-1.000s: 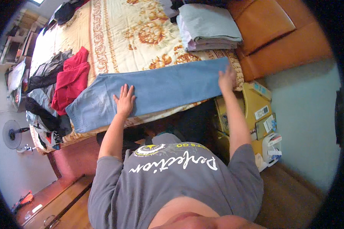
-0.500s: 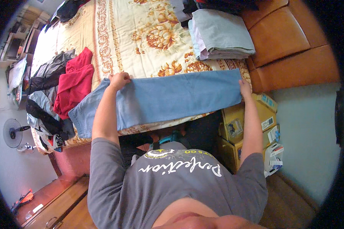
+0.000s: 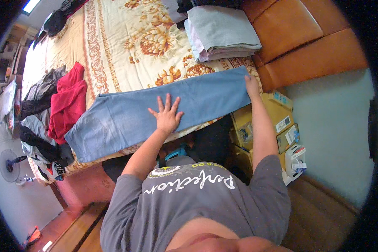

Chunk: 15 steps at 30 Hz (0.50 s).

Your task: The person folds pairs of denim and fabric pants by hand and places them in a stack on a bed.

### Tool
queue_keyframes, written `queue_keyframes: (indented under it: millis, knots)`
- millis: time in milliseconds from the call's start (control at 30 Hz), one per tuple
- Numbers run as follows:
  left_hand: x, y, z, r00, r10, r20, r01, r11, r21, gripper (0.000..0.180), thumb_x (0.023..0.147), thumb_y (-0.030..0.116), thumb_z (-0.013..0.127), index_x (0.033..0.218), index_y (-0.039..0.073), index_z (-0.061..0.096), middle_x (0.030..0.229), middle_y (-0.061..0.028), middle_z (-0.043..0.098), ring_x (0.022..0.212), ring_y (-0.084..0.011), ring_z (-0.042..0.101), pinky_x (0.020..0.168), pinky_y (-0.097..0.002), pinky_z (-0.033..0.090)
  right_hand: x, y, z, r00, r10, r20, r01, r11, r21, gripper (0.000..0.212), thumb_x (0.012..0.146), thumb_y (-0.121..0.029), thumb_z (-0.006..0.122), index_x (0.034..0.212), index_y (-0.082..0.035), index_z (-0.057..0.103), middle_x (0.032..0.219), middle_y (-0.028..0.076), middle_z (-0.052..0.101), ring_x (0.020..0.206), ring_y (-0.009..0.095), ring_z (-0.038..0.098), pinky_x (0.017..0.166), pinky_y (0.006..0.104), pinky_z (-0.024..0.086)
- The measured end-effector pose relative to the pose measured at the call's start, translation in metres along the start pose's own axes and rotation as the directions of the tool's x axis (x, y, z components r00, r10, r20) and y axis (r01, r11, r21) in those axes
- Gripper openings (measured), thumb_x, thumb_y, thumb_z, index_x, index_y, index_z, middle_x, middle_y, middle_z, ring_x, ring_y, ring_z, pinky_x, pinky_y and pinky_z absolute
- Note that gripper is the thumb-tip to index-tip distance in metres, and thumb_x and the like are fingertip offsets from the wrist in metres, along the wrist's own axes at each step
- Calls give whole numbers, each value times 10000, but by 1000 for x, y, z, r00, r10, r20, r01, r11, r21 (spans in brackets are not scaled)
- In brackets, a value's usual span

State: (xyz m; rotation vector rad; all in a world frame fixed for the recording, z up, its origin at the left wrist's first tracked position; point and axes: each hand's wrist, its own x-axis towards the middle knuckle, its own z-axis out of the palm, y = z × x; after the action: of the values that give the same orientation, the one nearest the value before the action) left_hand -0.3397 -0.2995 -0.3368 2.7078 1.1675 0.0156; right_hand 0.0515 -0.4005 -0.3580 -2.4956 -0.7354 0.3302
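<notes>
A pair of light blue jeans, folded lengthwise, lies across the near edge of the bed, waist end at left and leg ends at right. Fingers spread, my left hand rests flat on the middle of the denim. At the hem end my right hand grips the edge of the jeans, its fingertips partly hidden. Left of the waist end lie a red garment and a heap of grey and black clothes.
A folded stack of pale cloths sits on the flowered bedspread beside a brown leather headboard. Cardboard boxes stand below my right arm. A fan is at far left.
My left hand has let go of the jeans' upper edge, moved right and spread flat on the denim. The right hand stays at the hem. The whole view has shifted.
</notes>
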Motion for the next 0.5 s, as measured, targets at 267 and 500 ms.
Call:
queue_keyframes:
  millis: [267, 500]
  knots:
    - [20, 44, -7, 975, 132, 177, -130, 991, -25, 595, 824, 557, 404, 1353, 325, 263, 1464, -39, 72, 1328, -374, 14, 833, -785, 74, 16, -46, -9, 989, -87, 123, 85, 996, 25, 508, 793, -355, 591, 1078, 60, 530, 1066, 232, 560, 999, 360, 531, 860, 395, 403]
    - [19, 32, 3, 996, 60, 65, -54, 994, -94, 644, 804, 602, 393, 1364, 326, 237, 1465, -30, 69, 1335, -341, 25, 849, -775, 68, 28, -47, 8, 994, -35, 106, 48, 992, -119, 542, 790, -337, 598, 1130, 67, 476, 1131, 261, 511, 1057, 378, 492, 892, 411, 389]
